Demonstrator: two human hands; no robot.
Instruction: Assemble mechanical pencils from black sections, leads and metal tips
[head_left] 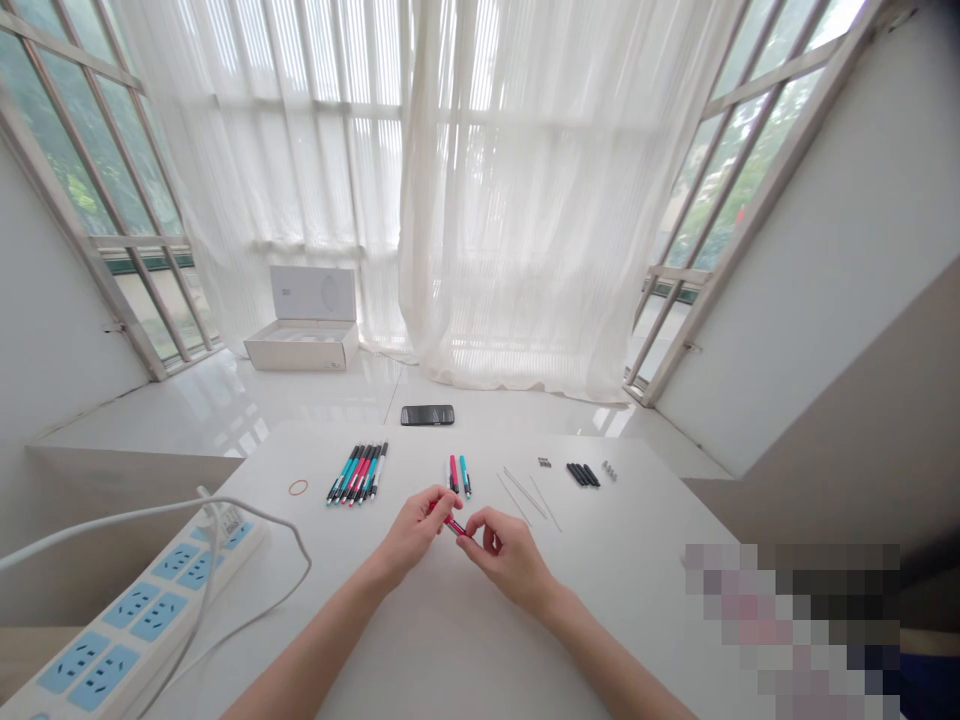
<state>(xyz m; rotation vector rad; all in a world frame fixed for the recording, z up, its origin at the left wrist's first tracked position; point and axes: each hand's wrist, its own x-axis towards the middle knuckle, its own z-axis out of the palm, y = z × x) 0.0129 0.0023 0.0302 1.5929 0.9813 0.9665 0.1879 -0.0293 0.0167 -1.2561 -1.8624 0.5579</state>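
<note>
Over the middle of the white table, my left hand (414,528) pinches a pink pen barrel (454,524). The fingers of my right hand (511,556) are closed at its lower end; whether they hold a smaller part there is hidden. Just beyond my hands lie another pink barrel (454,473) and a teal barrel (466,477), each with a dark clip. To the right are several thin refills (531,497), tiny dark pieces (544,462), black rubber grips (583,475) and small springs (610,470). A row of assembled pens (357,474) lies to the left.
A rubber band (298,487) lies left of the pens. A white power strip (142,610) with a loose cable (304,545) takes up the left edge. Behind are a black phone (427,415) and an open white box (300,345) before the curtain (525,200). A blurred patch covers the lower right.
</note>
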